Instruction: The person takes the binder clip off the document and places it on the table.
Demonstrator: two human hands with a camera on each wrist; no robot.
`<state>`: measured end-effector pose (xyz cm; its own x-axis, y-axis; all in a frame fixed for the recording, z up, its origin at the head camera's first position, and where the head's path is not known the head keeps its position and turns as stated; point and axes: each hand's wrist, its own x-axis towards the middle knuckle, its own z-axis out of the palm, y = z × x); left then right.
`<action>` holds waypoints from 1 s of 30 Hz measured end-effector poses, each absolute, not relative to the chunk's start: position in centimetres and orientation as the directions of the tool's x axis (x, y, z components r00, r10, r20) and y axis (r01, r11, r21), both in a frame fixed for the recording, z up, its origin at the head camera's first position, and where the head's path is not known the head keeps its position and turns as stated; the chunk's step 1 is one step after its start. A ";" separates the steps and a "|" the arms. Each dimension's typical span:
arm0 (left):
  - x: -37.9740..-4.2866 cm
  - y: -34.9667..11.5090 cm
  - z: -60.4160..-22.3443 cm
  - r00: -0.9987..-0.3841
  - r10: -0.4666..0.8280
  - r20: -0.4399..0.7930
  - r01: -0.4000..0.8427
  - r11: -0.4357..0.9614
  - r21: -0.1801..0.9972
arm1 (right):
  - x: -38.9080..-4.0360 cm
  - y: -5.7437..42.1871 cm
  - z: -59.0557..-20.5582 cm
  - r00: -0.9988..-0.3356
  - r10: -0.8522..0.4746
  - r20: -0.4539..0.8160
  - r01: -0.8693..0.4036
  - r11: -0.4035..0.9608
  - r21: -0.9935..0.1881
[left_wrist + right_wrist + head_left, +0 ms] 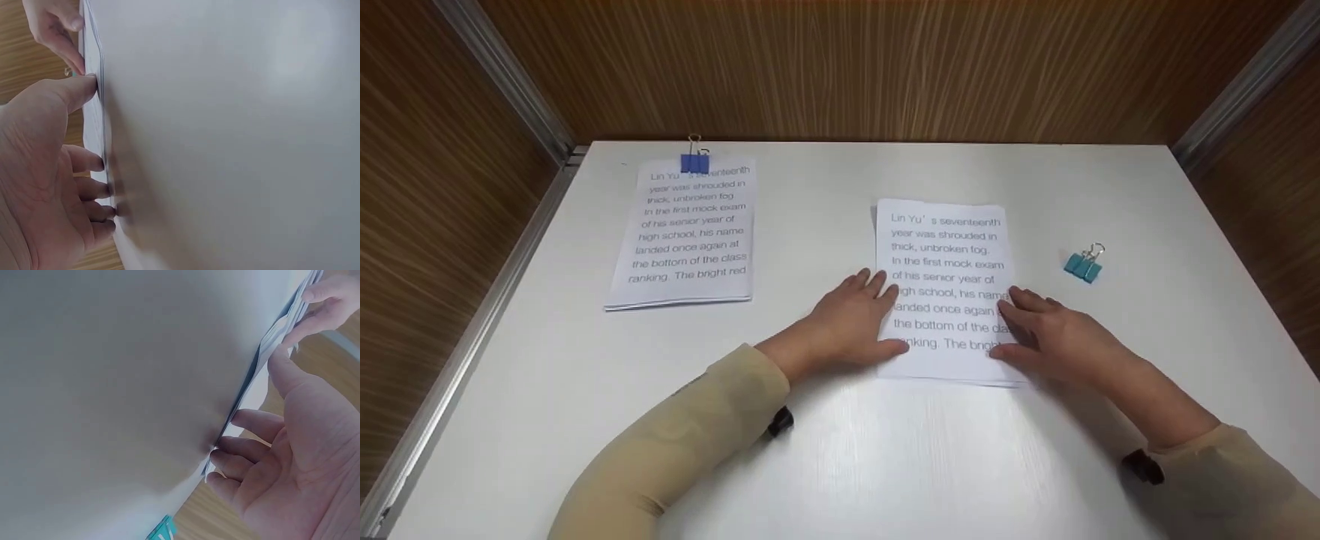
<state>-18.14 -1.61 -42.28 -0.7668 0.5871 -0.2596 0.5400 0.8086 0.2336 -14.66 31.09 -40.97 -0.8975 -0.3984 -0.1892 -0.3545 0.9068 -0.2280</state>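
Note:
A stack of printed paper sheets (945,289) lies on the white table in front of me, its edges slightly uneven. My left hand (847,322) is at its left edge, fingertips against the side and thumb over the lower left part of the top sheet. At the right edge, my right hand (1057,337) touches the sheets with fairly relaxed fingers, its thumb by the lower right. In the right wrist view, some sheets (273,334) bow apart along that edge. A teal binder clip (1083,267) lies to the right of the stack, apart from both hands.
On the left of the table (810,187) lies another printed stack (690,232), with a blue binder clip (695,163) on its top edge. Wood-grain panels (840,67) with metal-framed corners stand behind and at the sides.

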 end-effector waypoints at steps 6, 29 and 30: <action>-19.5 0.4 -42.4 -0.767 0.583 -0.268 0.534 0.811 0.238 | -15.6 32.4 -41.0 -0.912 -0.331 -0.242 -0.279 0.934 -0.223; -21.2 3.6 -42.5 -0.775 0.583 -0.242 0.536 0.811 0.236 | -17.0 34.6 -41.1 -0.924 -0.264 -0.278 -0.209 0.955 -0.213; -21.1 3.4 -42.5 -0.778 0.583 -0.236 0.533 0.810 0.246 | -17.1 34.5 -41.1 -0.923 -0.267 -0.277 -0.213 0.954 -0.212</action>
<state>-21.11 3.45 -42.47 -0.7775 0.5831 -0.2355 0.5326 0.8097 0.2464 -17.07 34.52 -41.14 -0.9230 -0.2674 -0.2768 -0.2126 0.9538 -0.2123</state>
